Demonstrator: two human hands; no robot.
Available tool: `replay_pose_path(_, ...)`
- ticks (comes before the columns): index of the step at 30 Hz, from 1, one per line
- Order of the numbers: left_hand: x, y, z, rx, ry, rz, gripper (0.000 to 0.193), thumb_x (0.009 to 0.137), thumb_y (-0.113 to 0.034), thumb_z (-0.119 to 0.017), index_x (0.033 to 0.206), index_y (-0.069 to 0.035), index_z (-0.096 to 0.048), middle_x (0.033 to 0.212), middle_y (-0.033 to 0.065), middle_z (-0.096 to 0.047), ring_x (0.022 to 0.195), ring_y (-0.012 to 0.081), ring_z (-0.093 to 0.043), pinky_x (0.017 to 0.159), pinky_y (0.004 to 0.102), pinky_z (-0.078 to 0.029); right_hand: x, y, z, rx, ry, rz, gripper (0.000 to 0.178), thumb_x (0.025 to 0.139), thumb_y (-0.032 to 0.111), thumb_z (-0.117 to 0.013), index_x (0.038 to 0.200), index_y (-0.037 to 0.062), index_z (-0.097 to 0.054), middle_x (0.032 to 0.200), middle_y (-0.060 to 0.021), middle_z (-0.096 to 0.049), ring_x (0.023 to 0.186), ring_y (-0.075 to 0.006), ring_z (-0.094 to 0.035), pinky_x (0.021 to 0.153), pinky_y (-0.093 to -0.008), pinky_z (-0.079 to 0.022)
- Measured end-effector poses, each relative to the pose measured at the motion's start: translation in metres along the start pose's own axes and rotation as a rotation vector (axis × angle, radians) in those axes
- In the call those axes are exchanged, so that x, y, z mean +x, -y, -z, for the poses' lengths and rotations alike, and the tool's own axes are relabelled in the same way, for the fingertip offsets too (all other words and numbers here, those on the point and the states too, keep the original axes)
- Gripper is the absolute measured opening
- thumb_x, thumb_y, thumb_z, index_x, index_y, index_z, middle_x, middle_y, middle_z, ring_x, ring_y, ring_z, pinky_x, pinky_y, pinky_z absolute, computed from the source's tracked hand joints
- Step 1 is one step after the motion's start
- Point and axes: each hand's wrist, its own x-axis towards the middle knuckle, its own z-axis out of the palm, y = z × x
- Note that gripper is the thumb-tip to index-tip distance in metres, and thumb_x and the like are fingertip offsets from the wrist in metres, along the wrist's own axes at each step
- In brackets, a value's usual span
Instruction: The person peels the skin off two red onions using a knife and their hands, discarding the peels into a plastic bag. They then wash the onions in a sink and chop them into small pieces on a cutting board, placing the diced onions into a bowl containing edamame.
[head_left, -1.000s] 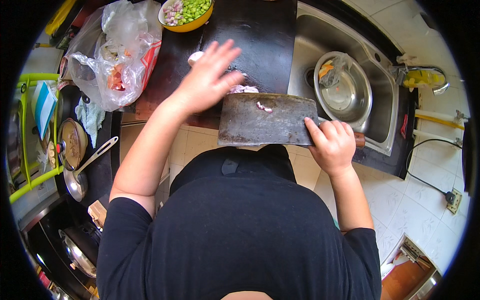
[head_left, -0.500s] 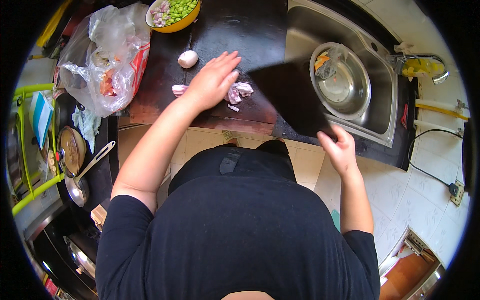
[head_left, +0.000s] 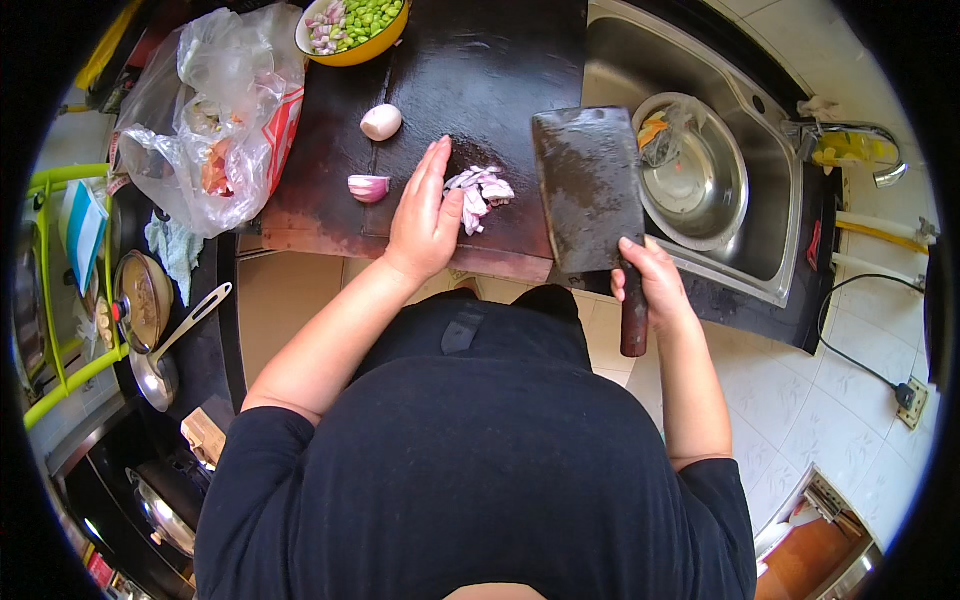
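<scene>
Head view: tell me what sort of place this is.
Most likely a home kitchen. A steel sink with a tap sits beside a dark chopping board, where the left hand rests by chopped shallots and the right hand holds a cleaver. A pan lies at the left.

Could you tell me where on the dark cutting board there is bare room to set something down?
The cutting board is bare between the yellow bowl and the cleaver, above the chopped shallot. The near-left part is crowded: left hand, shallot half, peeled shallot.
</scene>
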Motion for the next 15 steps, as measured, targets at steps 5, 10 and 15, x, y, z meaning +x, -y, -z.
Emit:
replay_pose_path(5, 0.001, -0.009, -0.019, 0.169, 0.033, -0.019, 0.059, 0.090, -0.024, -0.050, 0.133, 0.009, -0.029, 0.137, 0.0272, -0.034, 0.129, 0.0415, -0.031, 0.108, 0.0448, -0.024, 0.004, -0.015, -0.033, -0.098, 0.007, -0.051, 0.017, 0.089, 0.020, -0.057, 0.093, 0.0046, -0.053, 0.068, -0.0017, -0.053, 0.052, -0.0099, -0.051, 0.045, -0.0236, -0.045)
replay_pose_path(10, 0.003, -0.013, -0.030, 0.268, 0.017, -0.008, 0.067, 0.085, -0.022, -0.057, 0.135, 0.010, -0.025, 0.140, 0.0294, -0.027, 0.131, 0.0446, -0.026, 0.109, 0.0462, -0.022, 0.001, -0.035, -0.075, -0.168, 0.119, -0.078, 0.016, 0.090, 0.021, -0.056, 0.092, 0.0054, -0.053, 0.063, -0.0025, -0.053, 0.047, -0.0117, -0.050, 0.046, -0.0250, -0.045)
replay_pose_path(15, 0.004, -0.013, -0.024, 0.227, -0.040, -0.028, 0.060, 0.088, -0.020, -0.054, 0.135, 0.006, -0.029, 0.144, 0.0258, -0.024, 0.133, 0.0452, -0.022, 0.109, 0.0470, -0.021, -0.007, -0.024, -0.089, -0.255, 0.164, -0.007, 0.016, 0.091, 0.019, -0.053, 0.091, 0.0034, -0.053, 0.063, -0.0045, -0.054, 0.048, -0.0133, -0.051, 0.046, -0.0259, -0.044)
